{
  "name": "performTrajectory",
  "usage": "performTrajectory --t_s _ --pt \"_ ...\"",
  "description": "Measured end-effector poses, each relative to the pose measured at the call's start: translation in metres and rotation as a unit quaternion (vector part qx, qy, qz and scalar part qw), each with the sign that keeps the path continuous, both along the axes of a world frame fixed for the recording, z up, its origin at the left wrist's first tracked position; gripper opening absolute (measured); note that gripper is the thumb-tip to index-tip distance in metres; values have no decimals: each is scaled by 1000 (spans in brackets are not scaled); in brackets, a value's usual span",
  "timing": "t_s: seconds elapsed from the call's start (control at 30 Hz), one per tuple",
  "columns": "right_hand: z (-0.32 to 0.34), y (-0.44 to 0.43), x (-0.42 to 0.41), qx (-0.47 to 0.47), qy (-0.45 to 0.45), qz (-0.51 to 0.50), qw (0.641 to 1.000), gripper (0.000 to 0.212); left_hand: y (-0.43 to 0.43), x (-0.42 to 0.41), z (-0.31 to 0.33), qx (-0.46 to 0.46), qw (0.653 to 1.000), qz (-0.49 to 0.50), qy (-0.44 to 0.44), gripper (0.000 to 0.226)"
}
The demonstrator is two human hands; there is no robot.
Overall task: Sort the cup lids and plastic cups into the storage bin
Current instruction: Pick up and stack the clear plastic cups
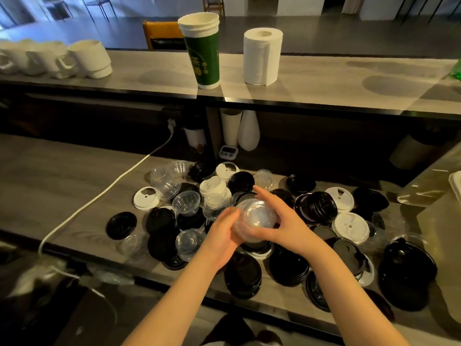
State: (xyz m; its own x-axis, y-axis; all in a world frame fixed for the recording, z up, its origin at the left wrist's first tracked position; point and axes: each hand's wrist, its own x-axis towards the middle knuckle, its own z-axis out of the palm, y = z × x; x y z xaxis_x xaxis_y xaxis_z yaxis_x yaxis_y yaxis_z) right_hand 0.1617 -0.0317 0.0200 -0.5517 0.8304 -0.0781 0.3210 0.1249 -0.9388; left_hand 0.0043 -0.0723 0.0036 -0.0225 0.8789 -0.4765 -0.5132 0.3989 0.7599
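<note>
Left hand (pixel 223 233), right hand (pixel 283 221) around clear cup (pixel 258 218)

The left hand (pixel 222 234) and right hand (pixel 284 221) wear nothing; the left forearm (pixel 179 295) and right forearm (pixel 349 283) are unsleeved. Dark clothing (pixel 232 328) shows dimly below; its kind is unclear.

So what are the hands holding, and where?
A clear plastic piece, cup or dome lid, unclear which. The left hand and the right hand grip it by its opposite sides.

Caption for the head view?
Over a counter strewn with black lids and white lids, left hand and right hand grip a clear plastic cup.
</note>
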Motion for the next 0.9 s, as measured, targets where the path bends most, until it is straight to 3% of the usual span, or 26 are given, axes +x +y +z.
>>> performTrajectory --t_s 0.13,0.23,0.33,0.47,0.6,0.7,0.77,0.83,0.9 --pt "-14 -2 -10 -162 59 4 985 72 -8 -19 -10 6 999 39 -31 56" --pt "-27 0 -24 -226 47 -16 973 76 -9 -34 -21 12 999 35 0 33" --pt "-28 3 -42 -237 69 -46 968 61 -2 -49 -27 14 992 -7 128 21" --pt "-26 16 -67 -247 100 -140 954 42 21 -90 -29 58 937 -62 339 15" --pt "-29 28 -84 -225 101 -252 936 40 52 -146 -41 67 817 -81 567 25" --pt "-36 30 -91 -217 94 -296 925 47 66 -170 -52 16 745 -227 627 46" --pt "-40 29 -95 -219 90 -296 925 49 73 -174 -57 -22 671 -346 655 59" --pt "-42 26 -98 -214 78 -304 925 53 79 -174 -63 -18 596 -392 701 56" --pt "-42 22 -102 -210 74 -317 922 56 83 -171 -65 0 546 -397 738 44"
